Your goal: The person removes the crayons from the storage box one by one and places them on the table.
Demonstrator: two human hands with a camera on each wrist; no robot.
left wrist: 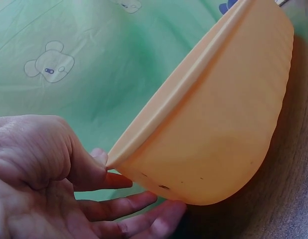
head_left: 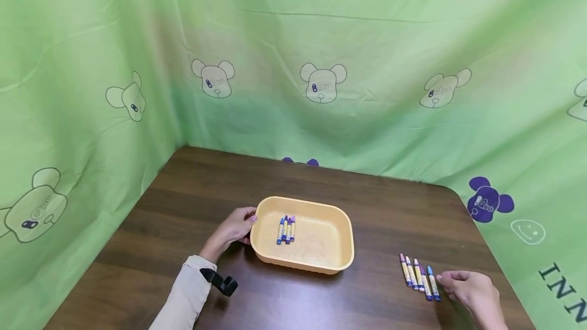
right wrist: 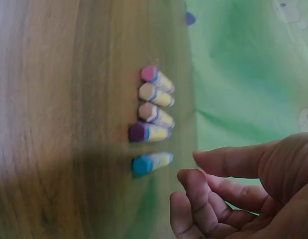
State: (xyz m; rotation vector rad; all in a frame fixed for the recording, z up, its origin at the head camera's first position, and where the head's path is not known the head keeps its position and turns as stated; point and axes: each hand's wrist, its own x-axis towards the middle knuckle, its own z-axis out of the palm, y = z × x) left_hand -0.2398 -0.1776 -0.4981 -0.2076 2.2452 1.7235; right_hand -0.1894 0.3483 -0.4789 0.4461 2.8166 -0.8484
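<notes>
A yellow plastic basin sits on the table, and my left hand holds its left end. In the left wrist view the thumb of my left hand is at the rim, with fingers against the outer wall of the basin. Several blue and purple crayons lie side by side inside it. To the right, a row of several crayons lies on the table. My right hand is beside the blue crayon at the near end, fingers loosely bent, nothing between them.
The dark wood-grain table has a rounded far right corner. Green cloth printed with bear heads hangs behind it and along both sides. A black strap is worn on the left wrist, over a light sleeve.
</notes>
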